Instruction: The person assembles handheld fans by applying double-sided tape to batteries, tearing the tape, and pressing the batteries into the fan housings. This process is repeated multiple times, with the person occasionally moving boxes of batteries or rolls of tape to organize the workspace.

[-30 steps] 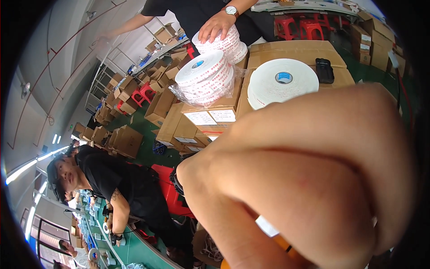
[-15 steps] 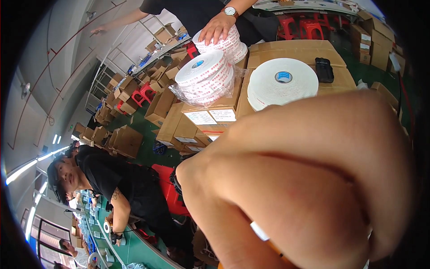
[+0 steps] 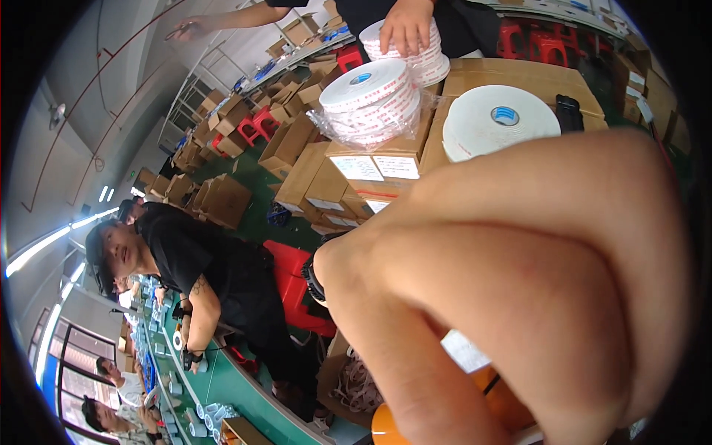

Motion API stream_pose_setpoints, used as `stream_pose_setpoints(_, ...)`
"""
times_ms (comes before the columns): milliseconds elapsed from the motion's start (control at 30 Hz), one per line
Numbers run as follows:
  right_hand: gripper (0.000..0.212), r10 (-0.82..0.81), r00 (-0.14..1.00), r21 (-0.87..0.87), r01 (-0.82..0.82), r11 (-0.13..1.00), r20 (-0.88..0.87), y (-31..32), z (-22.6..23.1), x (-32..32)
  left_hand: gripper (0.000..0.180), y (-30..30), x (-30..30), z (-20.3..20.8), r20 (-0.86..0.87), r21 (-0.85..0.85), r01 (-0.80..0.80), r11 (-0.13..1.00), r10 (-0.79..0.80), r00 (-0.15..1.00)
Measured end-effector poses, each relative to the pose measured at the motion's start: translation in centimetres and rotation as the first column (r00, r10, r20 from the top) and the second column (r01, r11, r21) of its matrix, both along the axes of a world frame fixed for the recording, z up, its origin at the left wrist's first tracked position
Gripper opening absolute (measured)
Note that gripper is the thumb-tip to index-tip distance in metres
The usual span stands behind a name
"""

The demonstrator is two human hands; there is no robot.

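One bare hand [image 3: 489,289], very close to the camera, covers much of the right side. Its fingers are strongly bent, and the fingertips are hidden. It seems to be mine, though I cannot tell whether it is the left or the right; no second hand of mine can be made out. Past its knuckle, part of a black wristband [image 3: 313,280] shows. Behind the hand, a big white tape roll [image 3: 467,126] lies flat on a carton. Below, partly covered by the fingers, are an orange curved object [image 3: 388,426] and something white [image 3: 466,348].
Stacked tape rolls [image 3: 367,104] in clear plastic stand on cartons [image 3: 445,74]. A co-worker's hand [image 3: 408,28] rests on another stack. Beside the big roll lies a black object [image 3: 569,113]. A person in black [image 3: 215,259] leans over a green table [image 3: 245,400] near a red stool [image 3: 293,289].
The view has shifted, so the rolls and cartons appear farther right and slightly higher. More of the orange object and a carton of pale strips shows. The large hand stays bent over the right side.
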State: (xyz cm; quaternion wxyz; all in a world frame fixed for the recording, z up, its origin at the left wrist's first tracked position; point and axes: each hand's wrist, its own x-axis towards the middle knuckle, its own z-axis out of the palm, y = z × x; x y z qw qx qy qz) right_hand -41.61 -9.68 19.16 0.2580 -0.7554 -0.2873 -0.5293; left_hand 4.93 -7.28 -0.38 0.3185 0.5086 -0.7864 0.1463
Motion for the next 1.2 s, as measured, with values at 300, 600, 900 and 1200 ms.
stream_pose_setpoints(300,0.031,0.329,0.942,0.062,-0.333,0.941,0.066,-6.1,-2.0,7.1,0.055,10.2,4.2,-2.6,0.07,0.073,-0.363,0.929,0.358,0.931)
stream_pose_setpoints(600,0.032,0.524,0.818,0.698,-0.232,0.678,-0.237,-9.5,-10.0,32.3,0.058,21.2,1.0,0.8,-0.14,0.36,-0.718,0.595,0.796,0.589)
stream_pose_setpoints(900,0.031,0.883,0.446,0.93,-0.24,0.278,-0.149,-5.6,-15.7,36.5,0.067,23.9,-12.1,2.9,-0.464,0.133,-0.909,0.396,0.835,0.296)
stream_pose_setpoints(1200,0.029,0.784,0.542,0.912,-0.073,0.404,-0.303,-6.4,-17.5,41.1,0.05,26.7,-13.9,25.6,0.069,-0.221,-0.699,0.68,0.726,0.684)
